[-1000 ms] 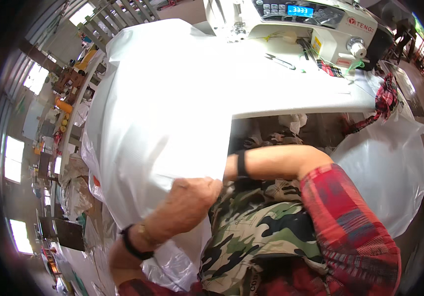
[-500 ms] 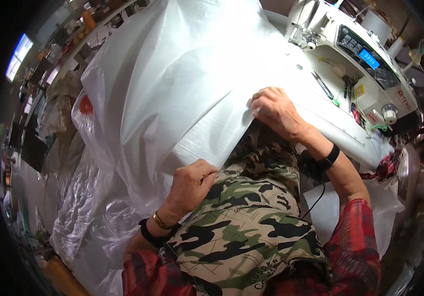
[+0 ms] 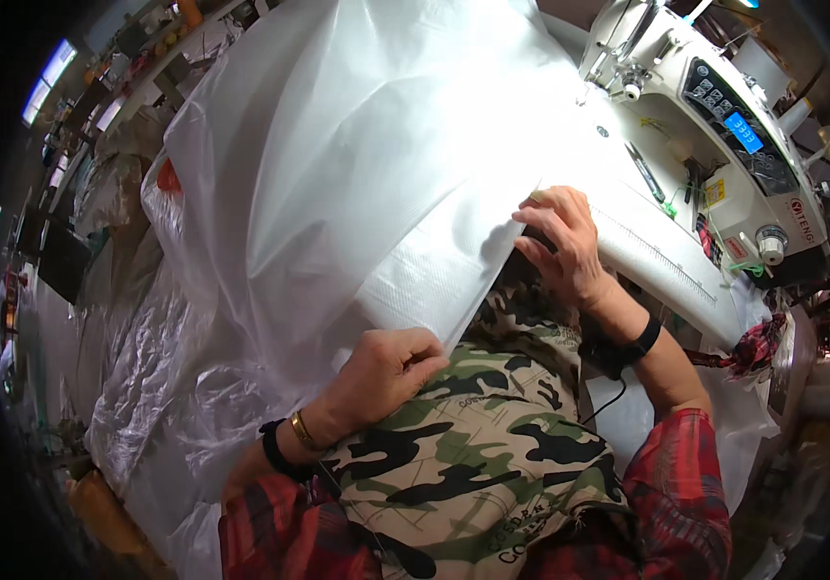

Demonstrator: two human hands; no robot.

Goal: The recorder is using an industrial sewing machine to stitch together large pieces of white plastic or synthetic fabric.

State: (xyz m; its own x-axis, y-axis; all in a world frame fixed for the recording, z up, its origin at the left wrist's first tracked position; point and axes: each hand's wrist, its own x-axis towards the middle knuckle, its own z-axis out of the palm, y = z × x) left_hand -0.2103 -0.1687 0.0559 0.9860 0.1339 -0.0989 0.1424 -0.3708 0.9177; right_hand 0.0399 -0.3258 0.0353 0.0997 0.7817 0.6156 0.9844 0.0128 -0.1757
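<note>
Pinched closed, thumb against curled fingers, the left hand appears to hold the near end of the edge of a white sheet, while the right hand meets that edge farther up with its fingers bent and a gap showing behind the thumb; whether those fingertips clamp the material or merely rest on it, I cannot tell. Taking the sewing machine as the landmark, the sheet spreads out to its left and comes down on the person's side of it, over part of the camouflage apron. Two hands set apart along one edge probably keep the stretch between them straight and fairly taut, and the lap likely bears some of the loose weight. The slim snips lie just left of the machine, perhaps for easy reach. Both forearms rise from the lower edge: the right one slants up and inward with the wrist bent, its hand below and left of the machine; the left one angles inward, back of the hand upward, well apart from the machine.
</note>
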